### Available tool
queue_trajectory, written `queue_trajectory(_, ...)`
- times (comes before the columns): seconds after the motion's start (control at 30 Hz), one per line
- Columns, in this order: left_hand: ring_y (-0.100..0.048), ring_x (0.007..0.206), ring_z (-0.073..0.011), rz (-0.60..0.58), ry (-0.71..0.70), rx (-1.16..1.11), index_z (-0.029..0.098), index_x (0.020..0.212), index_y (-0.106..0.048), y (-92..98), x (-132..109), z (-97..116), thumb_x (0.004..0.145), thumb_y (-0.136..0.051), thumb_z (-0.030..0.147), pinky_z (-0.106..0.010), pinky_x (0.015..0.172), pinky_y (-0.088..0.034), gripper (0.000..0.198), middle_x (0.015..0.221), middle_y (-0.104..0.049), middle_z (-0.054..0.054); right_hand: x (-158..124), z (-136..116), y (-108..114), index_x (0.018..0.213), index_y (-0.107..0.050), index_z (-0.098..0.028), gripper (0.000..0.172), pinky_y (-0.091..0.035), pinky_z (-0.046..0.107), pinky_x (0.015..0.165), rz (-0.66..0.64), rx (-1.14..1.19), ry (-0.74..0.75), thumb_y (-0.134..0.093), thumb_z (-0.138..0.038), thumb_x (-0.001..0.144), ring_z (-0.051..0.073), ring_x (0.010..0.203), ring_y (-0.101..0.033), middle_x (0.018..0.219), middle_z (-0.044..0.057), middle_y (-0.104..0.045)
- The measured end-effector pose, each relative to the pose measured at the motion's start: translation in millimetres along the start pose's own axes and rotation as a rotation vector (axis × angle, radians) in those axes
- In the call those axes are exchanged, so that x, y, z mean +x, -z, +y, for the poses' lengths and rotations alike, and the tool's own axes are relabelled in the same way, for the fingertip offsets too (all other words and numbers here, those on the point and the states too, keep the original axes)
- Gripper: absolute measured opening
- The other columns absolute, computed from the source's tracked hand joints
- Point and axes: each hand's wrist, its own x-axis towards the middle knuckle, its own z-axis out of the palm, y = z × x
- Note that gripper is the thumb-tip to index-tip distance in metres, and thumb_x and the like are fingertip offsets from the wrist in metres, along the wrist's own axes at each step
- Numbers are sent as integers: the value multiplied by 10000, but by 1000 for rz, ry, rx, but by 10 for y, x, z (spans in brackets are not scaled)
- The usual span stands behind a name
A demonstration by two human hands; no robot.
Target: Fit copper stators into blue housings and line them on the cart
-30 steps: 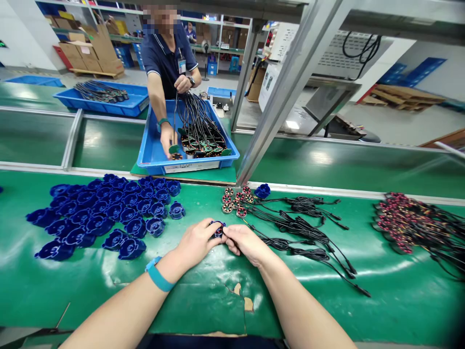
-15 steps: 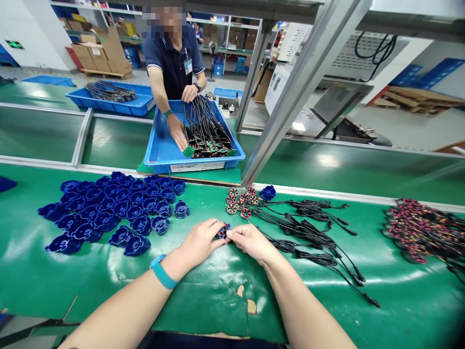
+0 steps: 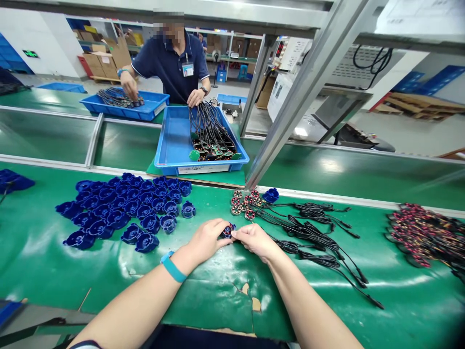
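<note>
My left hand (image 3: pixel 209 241) is closed around a small blue housing (image 3: pixel 228 230) with a red and dark coil part inside it. The fingertips of my right hand (image 3: pixel 252 240) pinch at the housing's right edge; what they grip there is too small to tell. Many blue housings (image 3: pixel 143 211) lie to the left on the green table (image 3: pixel 203 295). Just beyond my hands sit several round coil parts (image 3: pixel 250 199), with black cables (image 3: pixel 308 228) trailing right. Beside them is a single blue housing (image 3: pixel 271 195).
A blue tray (image 3: pixel 170 140) of cabled boards stands across the table, with another blue tray (image 3: pixel 145 112) behind it. A co-worker (image 3: pixel 181 63) reaches into both. A metal post (image 3: pixel 290 106) rises beyond the coils. A pile of coils (image 3: pixel 417 232) lies far right.
The co-worker's one hand has moved from the near tray to the tray behind. My hands keep hold at the housing. The view has shifted slightly, moving the scene right.
</note>
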Motion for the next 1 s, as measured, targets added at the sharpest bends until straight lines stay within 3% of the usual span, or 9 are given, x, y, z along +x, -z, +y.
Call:
queue_trajectory(0.17, -678, 1027, -220, 34, -45, -9, 190, 1155, -621, -13, -50, -33, 921, -706, 346, -361, 925, -551, 293, 1100, -704, -81, 21, -23, -22, 612, -629, -158, 470, -99, 230, 401, -16, 18, -17, -759, -605, 677, 44, 392, -193, 406, -111, -308)
queue_trajectory(0.23, -674, 1061, -231, 44, -61, 3, 194, 1192, -598, -16, -77, -52, 910, -721, 325, -374, 943, -548, 334, 1126, -705, -86, 20, -3, -36, 630, -620, -164, 452, -159, 213, 373, 2, -8, -17, -736, -596, 696, 50, 359, -255, 391, -98, -361)
queue_trajectory(0.37, -687, 999, -241, 72, -15, 48, 208, 1223, -567, -28, -98, -75, 857, -783, 282, -369, 862, -571, 432, 1068, -713, -72, 43, 81, -79, 757, -596, -193, 413, -360, 219, 379, 190, -76, 85, -685, -596, 738, 112, 405, -494, 538, -24, -591)
queue_trajectory(0.43, -688, 991, -237, 54, -39, 54, 213, 1231, -563, -30, -88, -76, 854, -787, 288, -365, 858, -571, 445, 1072, -714, -70, 78, 116, -110, 870, -625, -194, 385, -394, 227, 399, 292, -112, 178, -678, -551, 738, 127, 470, -549, 675, 1, -660)
queue_trajectory(0.53, -693, 974, -234, 25, -79, 66, 210, 1250, -555, -21, -57, -72, 871, -771, 322, -365, 853, -573, 450, 1063, -718, -74, 144, 138, -170, 901, -660, -186, 307, -377, 234, 425, 336, -187, 227, -629, -448, 745, 134, 479, -524, 619, -12, -620)
queue_trajectory(0.77, -692, 985, -247, 13, -138, 119, 197, 1225, -566, -11, -14, -57, 913, -715, 304, -402, 875, -574, 362, 1110, -718, -90, 254, 149, -284, 703, -568, -217, 72, -298, 232, 465, 455, -263, 262, -525, -273, 686, 116, 460, -416, 492, -63, -470)
queue_trajectory(0.9, -693, 986, -251, 15, -153, 157, 177, 1234, -581, -38, -30, -83, 927, -696, 353, -420, 873, -586, 372, 1141, -718, -112, 295, 164, -279, 665, -548, -218, 48, -316, 235, 475, 459, -319, 297, -523, -245, 697, 118, 469, -420, 514, -57, -477)
queue_trajectory(1.0, -701, 1008, -260, 48, -158, 189, 167, 1239, -595, -60, -55, -113, 927, -692, 386, -437, 887, -595, 394, 1172, -717, -133, 238, 184, -258, 739, -630, -195, 116, -413, 256, 519, 436, -349, 342, -538, -256, 773, 139, 513, -506, 597, -20, -567)
